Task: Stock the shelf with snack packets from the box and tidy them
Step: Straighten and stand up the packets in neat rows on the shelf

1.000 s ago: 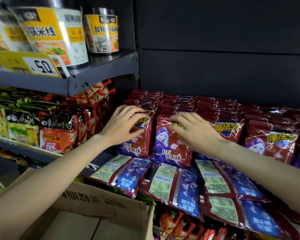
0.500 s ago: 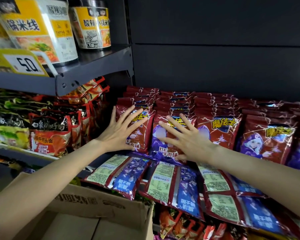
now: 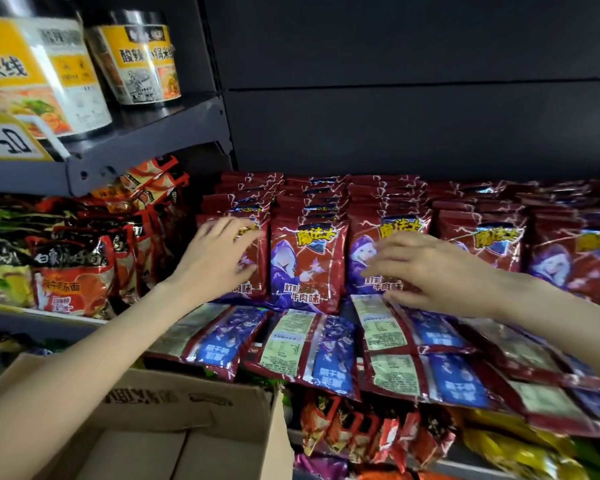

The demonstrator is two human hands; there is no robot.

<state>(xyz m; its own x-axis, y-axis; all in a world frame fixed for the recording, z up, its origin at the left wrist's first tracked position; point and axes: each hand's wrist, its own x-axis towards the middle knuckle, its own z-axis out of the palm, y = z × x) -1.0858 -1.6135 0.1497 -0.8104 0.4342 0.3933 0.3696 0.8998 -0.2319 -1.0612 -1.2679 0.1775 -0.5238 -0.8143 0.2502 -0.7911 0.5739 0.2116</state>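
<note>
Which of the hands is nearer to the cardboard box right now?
Left. The left hand rests on the leftmost upright red packet, above the cardboard box. The right hand is farther right, over the third packet row.

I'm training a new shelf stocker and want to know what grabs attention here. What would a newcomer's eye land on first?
First, the upright rows of red snack packets with a purple hooded figure, filling the middle shelf. Both hands are at them: the left hand over the leftmost front packet, the right hand over the third. Next come the packets lying flat along the shelf's front edge, and the open cardboard box below left.
</note>
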